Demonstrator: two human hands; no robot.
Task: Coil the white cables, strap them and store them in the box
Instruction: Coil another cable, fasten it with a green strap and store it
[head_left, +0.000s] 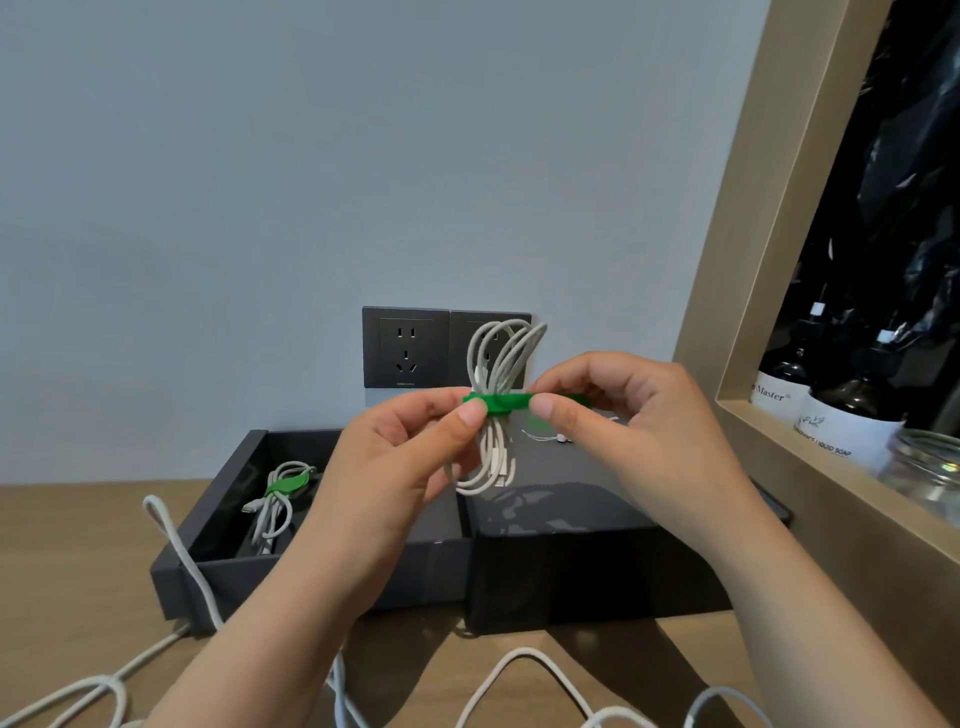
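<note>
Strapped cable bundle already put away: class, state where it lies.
Head view, left of centre: the strapped bundle lies inside the open black box on the table, left of the left hand.

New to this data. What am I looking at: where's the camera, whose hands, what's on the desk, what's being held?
There is no machine here, just a person's bare hands. One camera worn on the head films them, looking forward and down. The left hand and right hand pinch a green strap wrapped round a coiled white cable. On the wooden table sits an open black box holding one strapped cable, and loose white cables lie along the near edge.
</note>
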